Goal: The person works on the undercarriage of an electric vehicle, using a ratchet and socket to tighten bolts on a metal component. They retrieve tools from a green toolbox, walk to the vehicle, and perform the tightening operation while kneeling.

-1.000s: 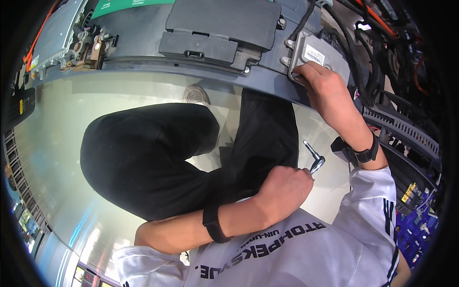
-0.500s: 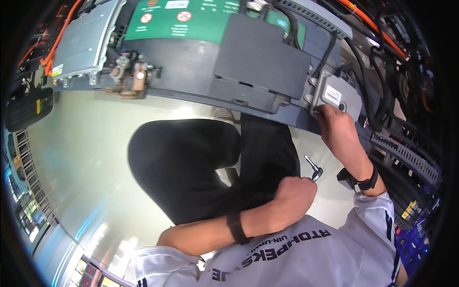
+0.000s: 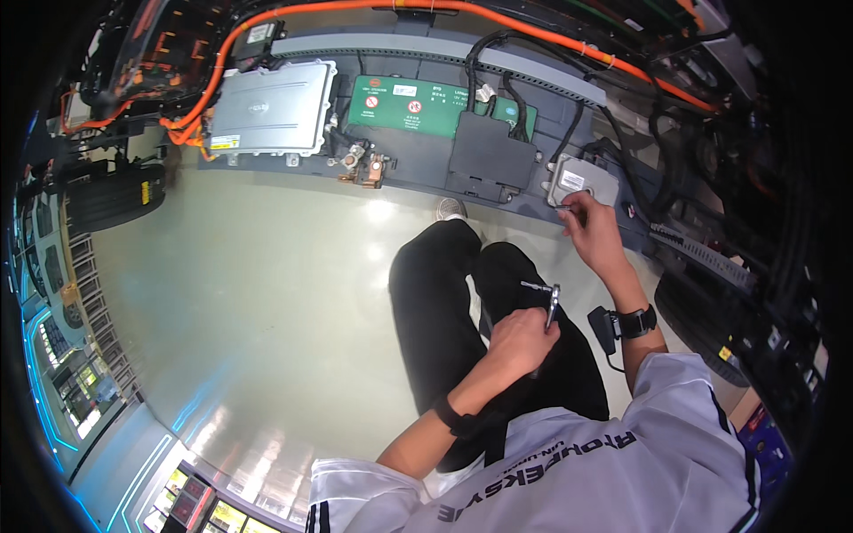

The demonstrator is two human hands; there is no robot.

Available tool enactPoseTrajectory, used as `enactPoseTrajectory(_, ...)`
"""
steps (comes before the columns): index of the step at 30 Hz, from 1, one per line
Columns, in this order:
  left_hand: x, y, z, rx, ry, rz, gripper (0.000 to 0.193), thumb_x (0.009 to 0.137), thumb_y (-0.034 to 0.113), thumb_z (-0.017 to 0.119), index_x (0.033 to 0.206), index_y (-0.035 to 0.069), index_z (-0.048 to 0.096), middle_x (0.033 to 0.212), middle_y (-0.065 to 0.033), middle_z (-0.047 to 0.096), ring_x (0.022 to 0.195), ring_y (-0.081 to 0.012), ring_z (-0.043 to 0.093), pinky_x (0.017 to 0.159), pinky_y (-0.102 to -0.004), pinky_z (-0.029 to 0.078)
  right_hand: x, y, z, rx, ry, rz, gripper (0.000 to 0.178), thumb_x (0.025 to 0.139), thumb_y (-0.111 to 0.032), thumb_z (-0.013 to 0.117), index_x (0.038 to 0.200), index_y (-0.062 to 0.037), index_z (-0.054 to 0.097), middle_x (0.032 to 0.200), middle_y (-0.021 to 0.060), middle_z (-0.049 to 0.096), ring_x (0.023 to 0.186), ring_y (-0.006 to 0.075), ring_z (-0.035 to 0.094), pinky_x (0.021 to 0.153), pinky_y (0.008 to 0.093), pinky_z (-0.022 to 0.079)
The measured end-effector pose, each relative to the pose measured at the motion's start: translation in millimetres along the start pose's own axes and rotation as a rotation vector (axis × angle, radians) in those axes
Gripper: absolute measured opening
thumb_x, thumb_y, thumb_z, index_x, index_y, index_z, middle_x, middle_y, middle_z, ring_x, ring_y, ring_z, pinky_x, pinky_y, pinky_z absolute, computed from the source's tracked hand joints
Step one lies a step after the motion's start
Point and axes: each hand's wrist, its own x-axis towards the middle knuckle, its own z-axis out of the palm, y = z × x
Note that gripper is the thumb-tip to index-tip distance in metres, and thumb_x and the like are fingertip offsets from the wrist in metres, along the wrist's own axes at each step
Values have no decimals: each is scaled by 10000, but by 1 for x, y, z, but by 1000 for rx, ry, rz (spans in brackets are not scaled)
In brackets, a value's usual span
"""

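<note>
My left hand (image 3: 524,342) is closed around the handle of a ratchet wrench (image 3: 553,306), held over my dark-trousered leg. From its head a short extension points to the left. My right hand (image 3: 593,229) is at the near left corner of a silver control module (image 3: 597,184) with a white label. Its thumb and fingertips are pinched together by the module's mounting lug. A small dark or metallic bit shows at the fingertips, too small to name.
Left of the module are a black plastic cover (image 3: 489,158), a green label plate (image 3: 404,115), copper terminals (image 3: 373,169) and a large silver box (image 3: 271,108). An orange cable (image 3: 498,16) runs along the back. A tyre (image 3: 111,195) stands at far left; black cables hang at right.
The view has shifted and takes in more of the far side. My right hand has drawn back slightly from the module's corner. The ratchet wrench has turned in my left hand, its extension now pointing left.
</note>
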Motion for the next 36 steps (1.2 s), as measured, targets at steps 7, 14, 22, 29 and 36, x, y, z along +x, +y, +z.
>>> enactPoseTrajectory(7,-238,107,-15,-1009,335,-37,292,988,253,571,775,53,577,551,54,459,473,-31,348,463,-216,275,-185,-213,-100,501,117,-119,199,863,-70,696,1021,29,622,822,124,698,627,157,687,564,256,522)
enactPoseTrajectory(14,-392,198,52,-1628,206,479,291,1045,315,421,949,78,560,1012,-53,566,943,-149,544,799,-319,474,-393,-284,-243,484,90,-620,196,798,-11,736,979,0,661,814,80,701,575,130,651,543,232,501)
enactPoseTrajectory(22,-461,284,270,-1684,-389,504,304,1055,318,376,969,73,534,1096,-72,545,1119,-223,512,1002,-371,429,-622,-173,-346,258,609,-625,257,637,5,780,877,-65,717,1019,79,653,681,141,619,524,254,472)
enactPoseTrajectory(29,-499,349,492,-1539,-500,155,285,1055,319,385,987,65,495,968,-62,513,884,-180,502,816,-340,466,-830,-54,-421,-69,802,-382,172,669,-158,743,806,-69,690,1090,71,602,970,268,588,752,392,474)
enactPoseTrajectory(36,-476,413,733,-960,-617,-34,279,1039,334,429,925,94,513,845,-33,520,755,-173,510,697,-323,443,-1029,130,-491,-95,847,-191,171,795,-131,696,951,-65,672,1128,111,582,1013,307,593,839,414,474)
